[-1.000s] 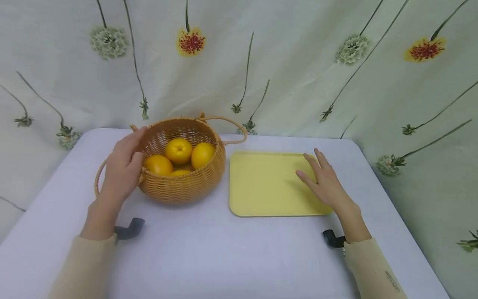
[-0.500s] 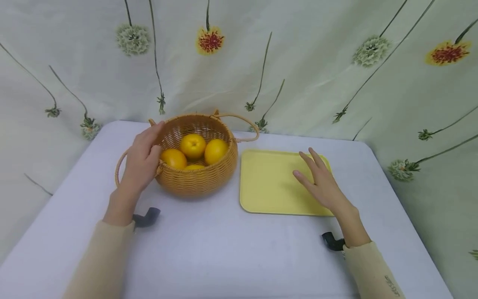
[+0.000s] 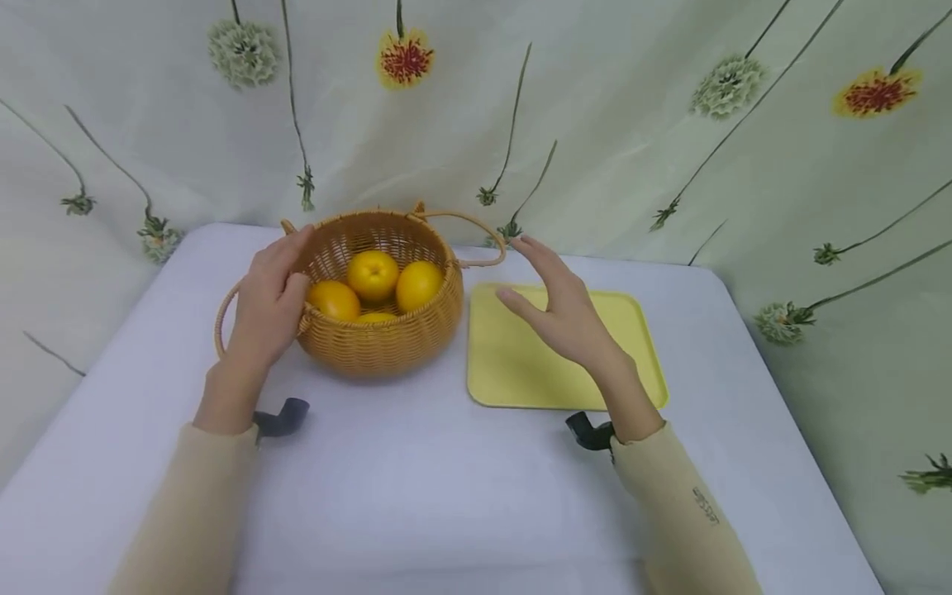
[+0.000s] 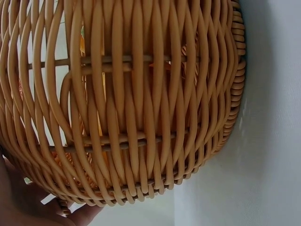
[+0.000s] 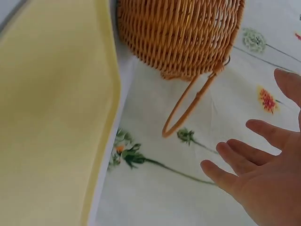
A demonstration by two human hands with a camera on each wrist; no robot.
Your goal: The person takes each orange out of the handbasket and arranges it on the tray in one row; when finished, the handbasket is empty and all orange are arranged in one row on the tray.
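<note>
A round wicker basket (image 3: pixel 379 347) with two loop handles stands at the back left in the head view, holding several yellow-orange fruits (image 3: pixel 373 276). My left hand (image 3: pixel 269 302) holds the basket's left rim, thumb toward the near side. The left wrist view is filled by the basket's woven wall (image 4: pixel 141 103), with part of the left hand (image 4: pixel 23 202) at its lower left edge. My right hand (image 3: pixel 568 322) is held above the yellow tray (image 3: pixel 506 376), fingers spread and nothing in them. In the right wrist view its fingertips point toward the basket's right handle (image 5: pixel 190 110).
A white cloth covers the table (image 3: pixel 416 471). Behind it hangs a backdrop (image 3: pixel 617 165) printed with flowers. Black curved pieces are worn at the left wrist (image 3: pixel 286 417) and the right wrist (image 3: pixel 591 431).
My right hand has moved left and away from me, from the tray's right side toward the basket's right handle. The left hand stays at the basket rim; the head view has shifted slightly.
</note>
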